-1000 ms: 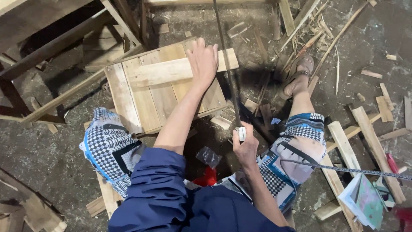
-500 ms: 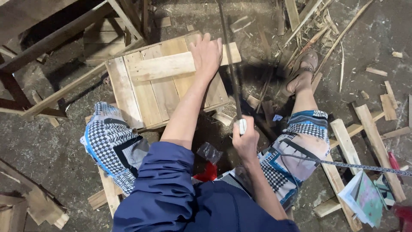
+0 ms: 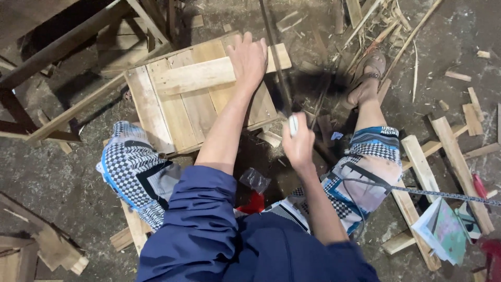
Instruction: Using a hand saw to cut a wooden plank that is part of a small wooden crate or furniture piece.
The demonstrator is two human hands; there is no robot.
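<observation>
Wood scraps (image 3: 459, 156) litter the dusty grey floor (image 3: 62, 183) around.

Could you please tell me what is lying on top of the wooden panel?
A loose slat lies across the panel, with the left hand pressed flat on its right part. The wood under the palm is hidden.

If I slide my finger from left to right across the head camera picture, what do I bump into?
Dark wooden frame → wooden panel → left hand pressing on its top slat → right hand gripping a white-tipped handle → sandalled foot → loose wooden strips → red thing at the edge.
</observation>
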